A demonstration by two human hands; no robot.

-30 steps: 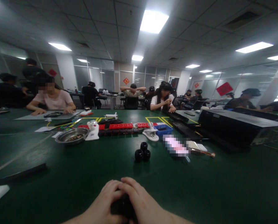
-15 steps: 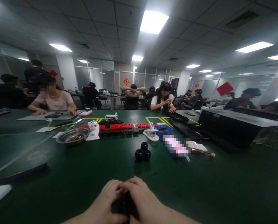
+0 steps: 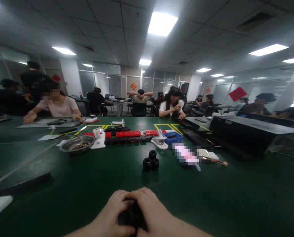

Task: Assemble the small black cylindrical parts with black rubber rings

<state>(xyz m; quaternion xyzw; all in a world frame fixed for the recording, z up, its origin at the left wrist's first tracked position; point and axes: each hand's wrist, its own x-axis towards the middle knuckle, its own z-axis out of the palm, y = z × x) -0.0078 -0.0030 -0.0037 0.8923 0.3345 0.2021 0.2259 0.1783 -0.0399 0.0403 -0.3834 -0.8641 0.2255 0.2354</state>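
Observation:
At the bottom middle of the head view, my left hand (image 3: 113, 214) and my right hand (image 3: 153, 210) curve toward each other with their fingertips meeting. Between them they clasp a dark black object (image 3: 135, 214). My fingers cover most of it, and I cannot make out its kind. Ahead of my hands, several small black round pieces with holes (image 3: 151, 160) stand in a tight cluster on the green table (image 3: 87, 177).
A metal bowl (image 3: 75, 144) of small parts, a white clip stand (image 3: 159, 140), a blue bin (image 3: 173, 137) and red strips (image 3: 128, 133) lie farther off. A large black case (image 3: 240, 131) stands right. Co-workers (image 3: 60, 105) sit across the table.
My hands stay nearly still around the black object, which has shifted slightly between them. At the far left, a co-worker's hand has lifted and moved left off the grey mat.

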